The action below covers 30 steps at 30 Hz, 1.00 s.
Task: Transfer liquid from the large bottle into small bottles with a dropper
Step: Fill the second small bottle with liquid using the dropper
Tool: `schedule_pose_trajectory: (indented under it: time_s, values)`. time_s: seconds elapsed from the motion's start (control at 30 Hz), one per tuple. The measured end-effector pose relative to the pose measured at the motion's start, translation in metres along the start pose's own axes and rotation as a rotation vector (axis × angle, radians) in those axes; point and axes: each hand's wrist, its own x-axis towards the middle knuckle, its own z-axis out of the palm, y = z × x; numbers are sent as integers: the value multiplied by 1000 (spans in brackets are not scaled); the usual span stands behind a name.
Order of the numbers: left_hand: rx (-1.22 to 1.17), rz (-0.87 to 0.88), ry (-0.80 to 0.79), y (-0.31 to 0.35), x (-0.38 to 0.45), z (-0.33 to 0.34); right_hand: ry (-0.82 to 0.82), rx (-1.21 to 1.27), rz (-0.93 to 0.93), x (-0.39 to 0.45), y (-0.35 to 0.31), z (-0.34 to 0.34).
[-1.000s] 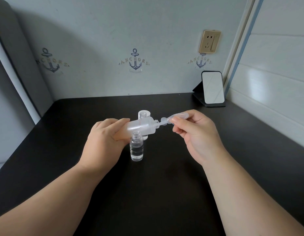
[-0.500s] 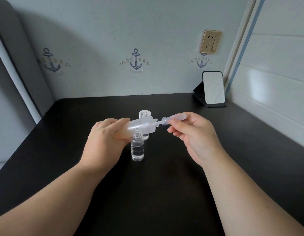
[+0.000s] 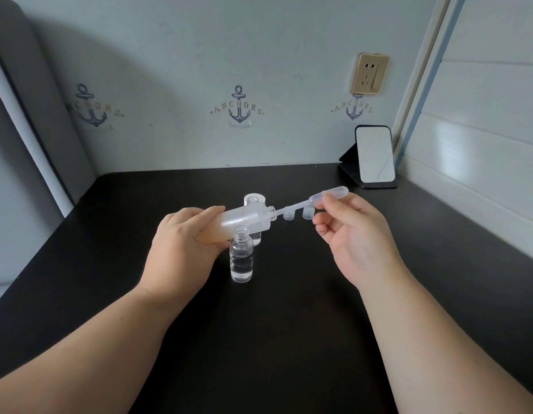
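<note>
Left hand (image 3: 181, 246) wraps a frosted translucent large bottle (image 3: 244, 221), tipped almost level, mouth toward the right, above the middle of the matte black table (image 3: 289, 339). Right hand (image 3: 353, 234) pinches the bulb of a clear plastic dropper (image 3: 314, 200) between thumb and forefinger, its tip at the bottle mouth. A clear small bottle (image 3: 241, 255), uncapped and part-filled, stands beneath. A small mirror (image 3: 374, 153) occupies the far right corner, against a pale anchor-printed wall (image 3: 238, 106).

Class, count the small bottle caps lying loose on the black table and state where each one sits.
2. One small cap lies just right of the large bottle mouth, under the dropper; the other cap sits beside it, by the right hand. More may be hidden behind hands.
</note>
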Motion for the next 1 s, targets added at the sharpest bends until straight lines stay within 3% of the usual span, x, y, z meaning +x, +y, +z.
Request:
schedule_pose_trajectory:
  time_s: [0.47, 1.0]
  values:
    - [-51, -101, -5, -3, 3, -6, 253, 348, 16, 7, -6, -12]
    - [-221, -237, 12, -1, 4, -7, 261, 448, 19, 9, -7, -15]
